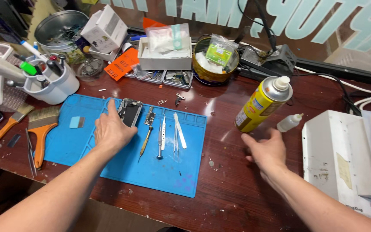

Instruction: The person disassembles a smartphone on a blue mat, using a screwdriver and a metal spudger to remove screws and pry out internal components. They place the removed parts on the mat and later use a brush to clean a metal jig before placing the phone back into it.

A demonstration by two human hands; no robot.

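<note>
While the left hand [113, 131] lies flat, fingers spread, on the phone [129, 112] to keep it steady on the blue mat [151, 172], the right hand [266, 151] reaches, fingers wide and empty, under the tilted can [263, 104]; tools [168, 134] lie close.

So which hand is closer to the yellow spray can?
Right. The right hand sits just below the tilted spray can, fingers at its base; the left hand rests on the blue mat, well off to the left.
</note>
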